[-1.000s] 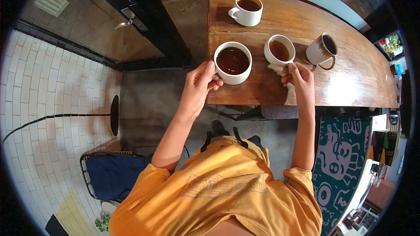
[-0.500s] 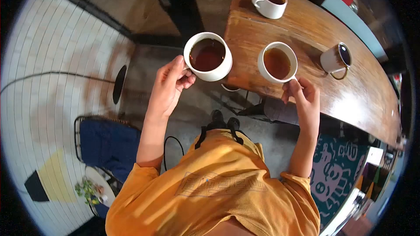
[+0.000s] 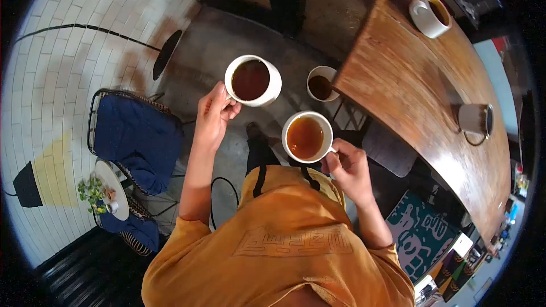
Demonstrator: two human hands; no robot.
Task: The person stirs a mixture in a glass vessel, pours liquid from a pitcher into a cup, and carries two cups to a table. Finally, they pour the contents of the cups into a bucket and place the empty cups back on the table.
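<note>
In my left hand (image 3: 214, 115) is a white mug (image 3: 269, 92) of dark brown drink, gripped by its handle at the mug's lower left. My right hand (image 3: 349, 169) pinches the handle of a second white cup (image 3: 291, 149), which holds a lighter amber drink. Both cups are upright in the air in front of my body, the right one nearer to me. Neither cup touches the wooden table (image 3: 392, 59) on the right.
On the table stand a white mug (image 3: 424, 18) of dark drink and a greyish mug (image 3: 471, 118). A white bucket-like container (image 3: 322, 72) is beside the table's corner. Blue-cushioned chairs (image 3: 133, 136) and a small round table (image 3: 114, 179) with a plant are at left.
The view has turned left, so the table appears farther right. My right hand and its cup have moved away from the table edge, closer to my body. Both cups are still held.
</note>
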